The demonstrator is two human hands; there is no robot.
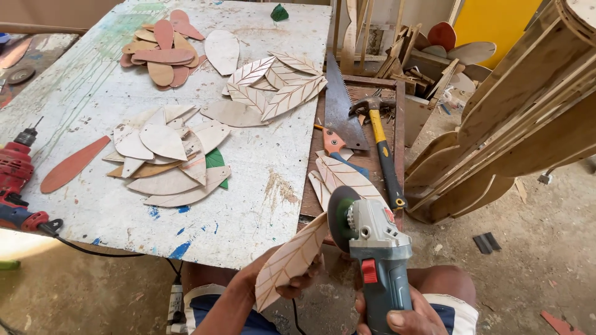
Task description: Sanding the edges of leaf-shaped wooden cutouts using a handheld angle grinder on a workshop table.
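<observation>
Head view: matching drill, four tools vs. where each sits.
1 grinder
2 hammer
3 drill
4 saw

a left edge of the table
b in the right hand
c flat, left of the hammer
d yellow and black handle, on the brown bench

Pairs: 1-b, 2-d, 3-a, 4-c

Bare board lay open between the near leaf pile and the table's right edge. Farther off, veined leaves blocked the way. To the right, a saw and hammer crowded the bench, and stacked wooden panels walled off that side.
</observation>
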